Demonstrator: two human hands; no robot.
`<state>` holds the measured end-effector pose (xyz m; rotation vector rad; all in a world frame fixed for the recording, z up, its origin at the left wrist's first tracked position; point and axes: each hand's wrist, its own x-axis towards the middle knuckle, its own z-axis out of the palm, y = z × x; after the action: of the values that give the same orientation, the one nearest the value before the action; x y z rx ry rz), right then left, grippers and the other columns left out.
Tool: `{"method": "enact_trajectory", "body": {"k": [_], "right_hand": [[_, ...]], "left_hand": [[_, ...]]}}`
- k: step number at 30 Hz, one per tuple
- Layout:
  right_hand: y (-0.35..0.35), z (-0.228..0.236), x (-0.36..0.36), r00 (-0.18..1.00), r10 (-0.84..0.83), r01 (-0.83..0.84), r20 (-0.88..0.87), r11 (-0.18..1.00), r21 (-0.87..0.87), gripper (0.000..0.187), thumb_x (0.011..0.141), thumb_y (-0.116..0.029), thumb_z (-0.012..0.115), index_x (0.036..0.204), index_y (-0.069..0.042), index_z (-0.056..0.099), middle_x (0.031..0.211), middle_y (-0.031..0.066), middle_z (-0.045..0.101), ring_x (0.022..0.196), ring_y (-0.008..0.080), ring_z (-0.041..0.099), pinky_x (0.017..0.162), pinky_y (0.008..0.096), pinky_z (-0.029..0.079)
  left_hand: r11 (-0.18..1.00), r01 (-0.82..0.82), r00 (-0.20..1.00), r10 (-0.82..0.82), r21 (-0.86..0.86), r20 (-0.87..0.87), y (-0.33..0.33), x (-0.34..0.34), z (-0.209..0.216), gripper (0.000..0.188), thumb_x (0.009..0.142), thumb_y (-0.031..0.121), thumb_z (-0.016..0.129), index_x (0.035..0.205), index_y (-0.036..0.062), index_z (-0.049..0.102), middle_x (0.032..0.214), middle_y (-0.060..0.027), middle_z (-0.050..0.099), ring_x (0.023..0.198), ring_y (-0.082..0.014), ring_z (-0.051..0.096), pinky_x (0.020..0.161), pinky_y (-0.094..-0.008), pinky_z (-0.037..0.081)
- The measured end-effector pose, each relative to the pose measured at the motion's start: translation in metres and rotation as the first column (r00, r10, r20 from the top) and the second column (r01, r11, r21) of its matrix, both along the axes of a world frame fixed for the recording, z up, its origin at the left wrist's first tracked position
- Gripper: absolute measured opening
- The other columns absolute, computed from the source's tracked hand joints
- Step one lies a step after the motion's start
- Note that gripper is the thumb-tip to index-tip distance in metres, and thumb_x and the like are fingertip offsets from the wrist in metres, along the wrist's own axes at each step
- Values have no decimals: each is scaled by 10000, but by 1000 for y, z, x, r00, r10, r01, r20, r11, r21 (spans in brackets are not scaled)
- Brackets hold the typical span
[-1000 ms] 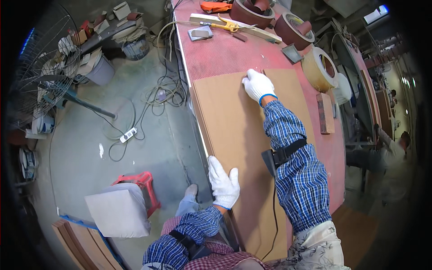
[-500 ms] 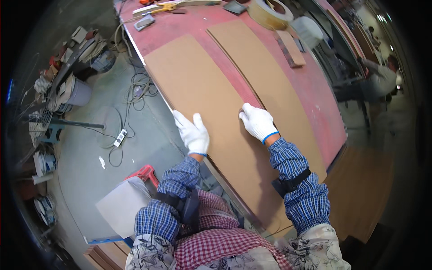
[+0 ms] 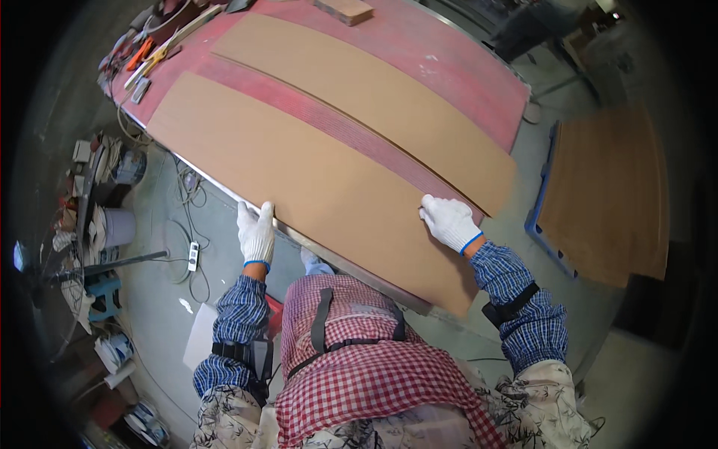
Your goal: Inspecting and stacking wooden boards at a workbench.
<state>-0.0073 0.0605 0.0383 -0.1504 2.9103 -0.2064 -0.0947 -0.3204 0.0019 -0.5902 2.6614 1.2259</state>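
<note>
Two long brown boards lie side by side on a red-topped table, with a strip of the red top between them. My left hand (image 3: pixel 256 233), in a white knit glove, is at the outer edge of the nearer board (image 3: pixel 299 168); its thumb rests at the top of that edge and the fingers reach down beside it. My right hand (image 3: pixel 451 223), gloved likewise, has its fingers curled at the same board's inner edge, close to the right end. The farther board (image 3: pixel 374 86) is untouched. Fingertips under the nearer board are hidden.
Tools and a small grey block (image 3: pixel 140 90) lie at the red table's (image 3: pixel 449 71) far left. A brick-like block (image 3: pixel 344 10) sits at the back. Brown panels (image 3: pixel 606 194) stand on a blue base at right. A power strip (image 3: pixel 194 257) and cords lie on the floor.
The view has turned, swinging the boards toward the horizontal. The strip between them looks wider. My left hand has closed more at the nearer board's edge; my right hand stays at its inner edge.
</note>
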Motion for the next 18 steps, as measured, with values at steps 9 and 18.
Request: {"method": "enact_trajectory", "body": {"k": [9,18], "right_hand": [[99,-68,98,999,-19,18,-36,999,-35,185,916,-227,548,878,-47,560,740,157,655,715,352,665,646,468,522],[158,-110,187,990,-120,112,75,988,109,165,911,-218,546,916,-55,569,783,159,669,756,366,666,690,502,511]], "left_hand": [[937,-18,1000,18,348,2,28,22,-62,454,970,269,571,1308,-32,536,1189,-118,632,1063,-194,582,924,-313,446],[937,-70,985,11,341,172,9,4,-84,584,951,465,548,1423,136,448,1372,-55,531,1264,-240,490,983,-518,379]]}}
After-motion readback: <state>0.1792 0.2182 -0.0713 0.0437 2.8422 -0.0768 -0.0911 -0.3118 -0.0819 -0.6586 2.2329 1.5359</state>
